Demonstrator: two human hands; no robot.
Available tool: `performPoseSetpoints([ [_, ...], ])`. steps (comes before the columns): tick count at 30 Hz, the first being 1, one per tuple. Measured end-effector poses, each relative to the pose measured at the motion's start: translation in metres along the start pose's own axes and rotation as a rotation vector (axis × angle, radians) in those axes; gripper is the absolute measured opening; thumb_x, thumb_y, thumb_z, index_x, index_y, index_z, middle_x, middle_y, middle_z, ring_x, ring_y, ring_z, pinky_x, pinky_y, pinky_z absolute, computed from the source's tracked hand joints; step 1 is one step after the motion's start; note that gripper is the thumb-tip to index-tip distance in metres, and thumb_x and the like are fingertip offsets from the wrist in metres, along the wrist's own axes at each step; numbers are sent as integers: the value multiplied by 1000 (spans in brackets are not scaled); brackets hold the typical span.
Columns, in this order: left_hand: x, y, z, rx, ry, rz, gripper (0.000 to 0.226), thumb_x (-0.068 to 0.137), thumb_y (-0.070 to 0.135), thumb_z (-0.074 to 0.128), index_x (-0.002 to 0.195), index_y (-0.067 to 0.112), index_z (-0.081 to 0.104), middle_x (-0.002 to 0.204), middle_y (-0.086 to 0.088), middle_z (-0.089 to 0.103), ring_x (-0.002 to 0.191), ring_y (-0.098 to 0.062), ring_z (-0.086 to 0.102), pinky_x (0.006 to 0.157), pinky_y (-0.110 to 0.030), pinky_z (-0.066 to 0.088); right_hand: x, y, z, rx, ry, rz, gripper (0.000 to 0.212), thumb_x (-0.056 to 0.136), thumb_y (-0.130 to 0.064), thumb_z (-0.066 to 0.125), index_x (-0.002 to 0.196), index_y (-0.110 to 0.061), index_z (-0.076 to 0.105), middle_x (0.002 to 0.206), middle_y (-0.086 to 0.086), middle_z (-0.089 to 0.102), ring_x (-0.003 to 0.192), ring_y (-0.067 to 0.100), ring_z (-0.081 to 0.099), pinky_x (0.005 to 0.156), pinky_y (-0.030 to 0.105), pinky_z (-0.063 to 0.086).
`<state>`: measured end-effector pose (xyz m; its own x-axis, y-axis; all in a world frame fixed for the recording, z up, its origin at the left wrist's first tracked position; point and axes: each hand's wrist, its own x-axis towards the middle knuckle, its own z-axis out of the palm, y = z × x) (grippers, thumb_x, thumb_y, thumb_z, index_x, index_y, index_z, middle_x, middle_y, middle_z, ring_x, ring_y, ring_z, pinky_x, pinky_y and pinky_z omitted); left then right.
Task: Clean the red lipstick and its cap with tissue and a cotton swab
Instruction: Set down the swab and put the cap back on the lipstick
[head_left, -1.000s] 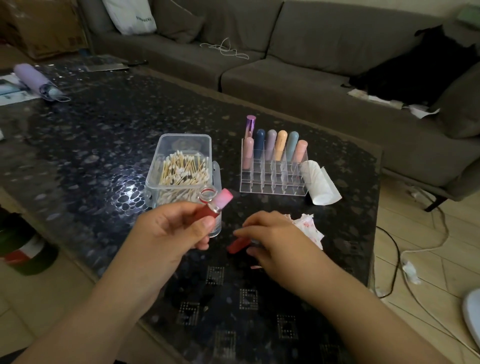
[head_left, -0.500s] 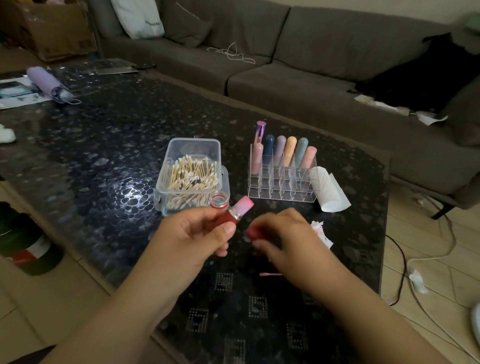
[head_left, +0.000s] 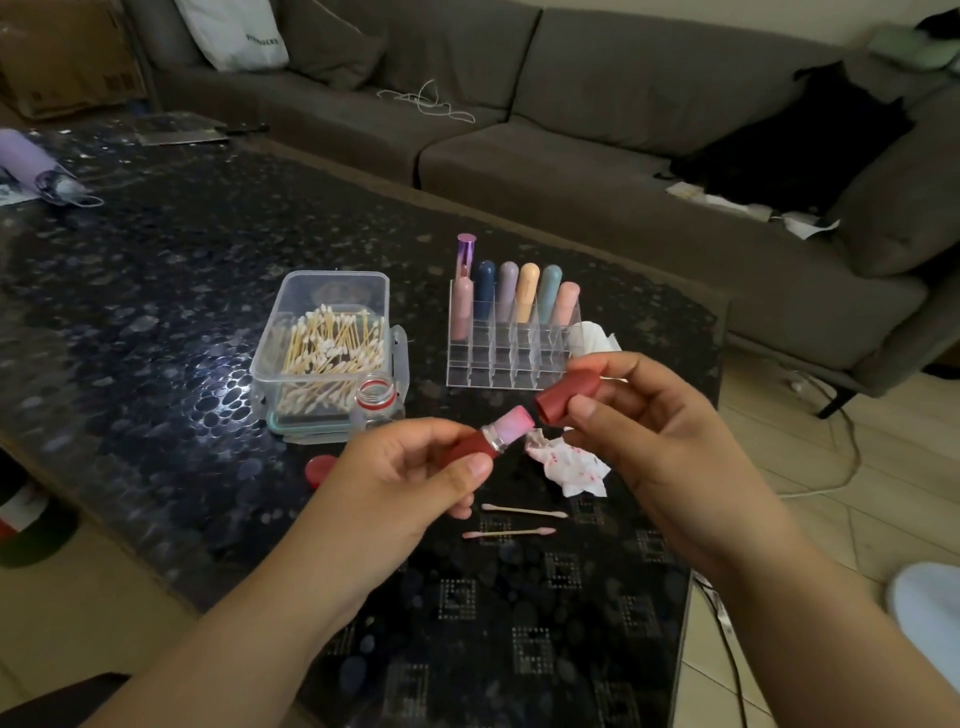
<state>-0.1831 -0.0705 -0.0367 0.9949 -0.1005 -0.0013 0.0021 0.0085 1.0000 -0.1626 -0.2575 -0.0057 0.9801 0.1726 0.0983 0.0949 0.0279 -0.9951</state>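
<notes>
My left hand (head_left: 410, 467) grips the red lipstick (head_left: 488, 439) above the table; my right hand (head_left: 644, 415) pinches its cap (head_left: 563, 397) just beside the tip. If I bring the cap in crooked, its rim may scrape the pink bullet and smear it again. The lipstick's long axis slants, pointing up and right toward the cap's open mouth.

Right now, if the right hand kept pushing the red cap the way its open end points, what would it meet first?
Most likely the pink lipstick tip held by the left hand: the cap in the right hand faces it across a small gap, though depth is unclear.
</notes>
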Motion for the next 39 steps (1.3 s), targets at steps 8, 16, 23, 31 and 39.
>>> performPoseSetpoints([
  [8, 4, 1, 13, 7, -54, 13, 14, 69, 24, 66, 81, 19, 72, 56, 6, 64, 55, -9, 59, 60, -15, 49, -5, -1, -7, -104, -36, -7, 27, 70, -16, 68, 97, -16, 66, 85, 7, 75, 82, 15, 70, 73, 18, 52],
  [16, 8, -4, 11, 54, -62, 30, 10, 71, 26, 67, 77, 20, 72, 60, 2, 65, 55, -8, 58, 57, -16, 48, -7, 3, -4, -218, -29, -8, 16, 73, -19, 67, 88, -14, 68, 83, 3, 76, 69, 4, 69, 65, 13, 51],
  [23, 12, -13, 4, 157, -67, 49, 9, 78, 16, 66, 78, 24, 71, 62, 2, 67, 59, -6, 61, 62, -20, 50, -6, 10, 0, -267, -22, 30, 14, 77, -8, 68, 89, -15, 67, 83, 1, 76, 72, 7, 71, 68, 13, 52],
  [31, 15, -20, 24, 221, -2, 112, 15, 87, 23, 54, 93, 24, 68, 75, 1, 72, 64, -4, 67, 59, -17, 50, -6, 10, 19, -457, 50, -10, 30, 82, -15, 67, 102, -31, 53, 81, -12, 71, 80, -2, 67, 72, 13, 52],
  [39, 26, 50, -9, 779, 220, 451, 26, 84, 34, 52, 107, 26, 63, 87, 13, 65, 78, -1, 57, 67, -11, 42, 52, -28, 11, -621, 256, -73, 30, 83, -18, 67, 102, -32, 48, 96, -10, 64, 88, 3, 62, 79, 16, 49],
])
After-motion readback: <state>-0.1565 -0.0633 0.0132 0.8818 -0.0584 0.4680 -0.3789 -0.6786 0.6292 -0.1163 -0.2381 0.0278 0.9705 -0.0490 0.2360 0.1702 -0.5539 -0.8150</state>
